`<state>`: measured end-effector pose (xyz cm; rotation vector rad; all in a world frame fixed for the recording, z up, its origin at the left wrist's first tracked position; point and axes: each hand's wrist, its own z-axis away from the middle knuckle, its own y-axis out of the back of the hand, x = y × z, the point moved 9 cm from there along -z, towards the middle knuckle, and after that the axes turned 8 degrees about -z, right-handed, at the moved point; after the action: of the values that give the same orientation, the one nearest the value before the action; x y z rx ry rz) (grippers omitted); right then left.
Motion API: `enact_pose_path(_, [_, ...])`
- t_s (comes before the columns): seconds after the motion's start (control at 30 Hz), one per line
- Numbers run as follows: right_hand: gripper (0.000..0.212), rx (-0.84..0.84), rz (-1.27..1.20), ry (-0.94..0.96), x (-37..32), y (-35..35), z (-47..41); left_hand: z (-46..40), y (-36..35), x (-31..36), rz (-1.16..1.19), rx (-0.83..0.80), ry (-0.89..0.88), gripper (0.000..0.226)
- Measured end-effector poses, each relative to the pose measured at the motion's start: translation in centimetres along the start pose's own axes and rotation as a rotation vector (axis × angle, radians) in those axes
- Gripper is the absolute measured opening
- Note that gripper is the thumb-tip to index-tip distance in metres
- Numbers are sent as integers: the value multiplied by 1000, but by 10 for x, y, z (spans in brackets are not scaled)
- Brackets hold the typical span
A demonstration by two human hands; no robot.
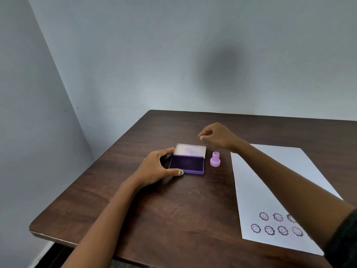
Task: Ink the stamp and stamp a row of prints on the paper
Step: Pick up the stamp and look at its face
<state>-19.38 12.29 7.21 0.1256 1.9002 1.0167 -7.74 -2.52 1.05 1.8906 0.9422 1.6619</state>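
Left hand (157, 167) grips ink pad (187, 161); stamp (215, 159) stands below right hand (218, 135).

A dark brown wood-grain surface (173, 209) with rounded corners stands in a room corner. Behind it, pale grey walls (135, 55) carry small dark specks and one soft round shadow (224, 68).
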Motion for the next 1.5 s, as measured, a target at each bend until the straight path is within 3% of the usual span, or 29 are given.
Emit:
enact_pose_path(0.1, [24, 21, -9, 13, -3, 19, 17, 0, 0, 0, 7, 12, 3, 82])
enact_pose_path(0.23, [30, -134, 66, -10, -1, 13, 46, 0, 1, -1, -61, 31, 26, 96])
enact_pose_path(0.33, [31, -135, 107, -19, 1, 2, 62, 3, 3, -1, -72, 75, 34, 96])
enact_pose_path(0.43, [25, -51, 133, 4, 4, -3, 67, 7, 8, 2, -58, 140, 21, 84])
enact_pose_path(0.57, [18, 29, 60, 0, 9, 2, 69, 16, 22, 17, -117, 292, -51, 51])
enact_pose_path(0.63, [19, 82, -23, 7, 12, 9, 73, 19, 27, 28, -99, 360, -77, 36])
enact_pose_path(0.73, [20, 212, -338, -25, 27, 27, 83, 15, 25, 62, 14, 393, -146, 21])
enact_pose_path(0.83, [23, 240, -682, -96, 44, 37, 88, -9, 7, 115, 61, 250, -261, 19])
enact_pose_path(0.93, [31, 197, -989, -152, 52, 37, 90, -39, -20, 150, 65, 35, -294, 30])
enact_pose_path(1.03, [22, 170, -1201, -173, 60, 40, 90, -55, -32, 156, 126, 41, -294, 35])
enact_pose_path(1.27, [20, 99, -1368, -207, 69, 43, 87, -54, -34, 126, 248, 130, -275, 43])
enact_pose_path(1.5, [29, -6, -1383, -197, 63, 38, 87, -41, -42, 156, 236, 193, -429, 42])
